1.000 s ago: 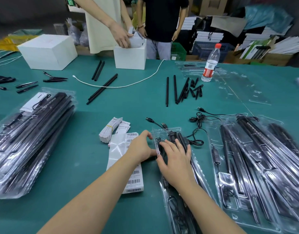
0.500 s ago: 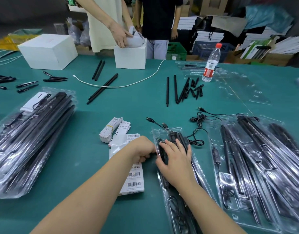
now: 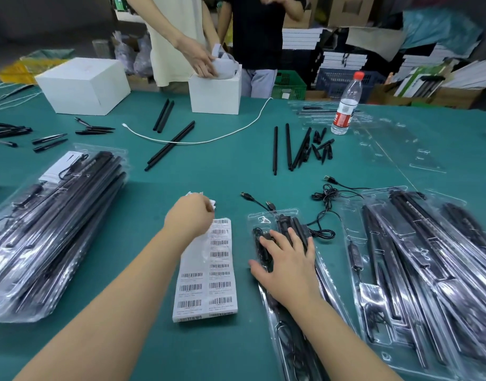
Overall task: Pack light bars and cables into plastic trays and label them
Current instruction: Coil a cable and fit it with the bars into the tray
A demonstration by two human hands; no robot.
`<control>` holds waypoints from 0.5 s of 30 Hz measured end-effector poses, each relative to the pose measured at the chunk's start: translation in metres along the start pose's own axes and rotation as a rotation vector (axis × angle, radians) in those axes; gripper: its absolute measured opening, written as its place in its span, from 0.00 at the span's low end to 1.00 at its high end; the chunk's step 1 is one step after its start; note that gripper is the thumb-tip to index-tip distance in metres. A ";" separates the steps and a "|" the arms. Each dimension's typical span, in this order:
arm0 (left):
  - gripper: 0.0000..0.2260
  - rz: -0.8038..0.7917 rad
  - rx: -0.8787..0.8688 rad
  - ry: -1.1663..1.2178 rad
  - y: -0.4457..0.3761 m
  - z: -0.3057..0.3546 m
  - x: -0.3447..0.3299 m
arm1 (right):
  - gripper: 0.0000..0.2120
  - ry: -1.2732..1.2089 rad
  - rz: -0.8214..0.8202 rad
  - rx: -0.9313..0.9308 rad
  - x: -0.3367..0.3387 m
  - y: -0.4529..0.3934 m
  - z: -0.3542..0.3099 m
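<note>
I see the clear plastic tray (image 3: 266,220) lying on the green table (image 3: 209,171) directly under my right hand (image 3: 287,266), with black light bars (image 3: 295,225) and a coiled cable (image 3: 259,243) inside it; the right hand presses flat on the tray, fingers spread and nearly straight, gripping nothing. The barcode label sheet (image 3: 211,273) lies just left of the tray, between both hands; my left hand (image 3: 191,218) is over its far end, beside the folded label stacks (image 3: 212,202), knuckles toward the camera and fingers curled under; whether it pinches a label I cannot tell.
</note>
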State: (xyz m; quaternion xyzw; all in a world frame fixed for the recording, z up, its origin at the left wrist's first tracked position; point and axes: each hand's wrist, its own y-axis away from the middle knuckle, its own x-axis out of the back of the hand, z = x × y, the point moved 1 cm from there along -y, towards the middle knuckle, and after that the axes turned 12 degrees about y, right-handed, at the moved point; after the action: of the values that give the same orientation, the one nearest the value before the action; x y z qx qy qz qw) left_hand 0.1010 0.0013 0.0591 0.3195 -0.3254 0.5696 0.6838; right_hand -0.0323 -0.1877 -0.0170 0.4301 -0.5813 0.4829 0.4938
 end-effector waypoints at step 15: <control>0.10 -0.112 -0.112 -0.188 0.006 -0.039 -0.017 | 0.31 0.003 -0.007 -0.007 0.002 0.001 -0.001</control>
State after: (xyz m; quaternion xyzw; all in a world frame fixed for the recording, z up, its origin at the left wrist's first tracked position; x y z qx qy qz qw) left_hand 0.0955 0.0244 0.0233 0.3505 -0.4010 0.4789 0.6979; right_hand -0.0330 -0.1871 -0.0153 0.4297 -0.5806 0.4797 0.4981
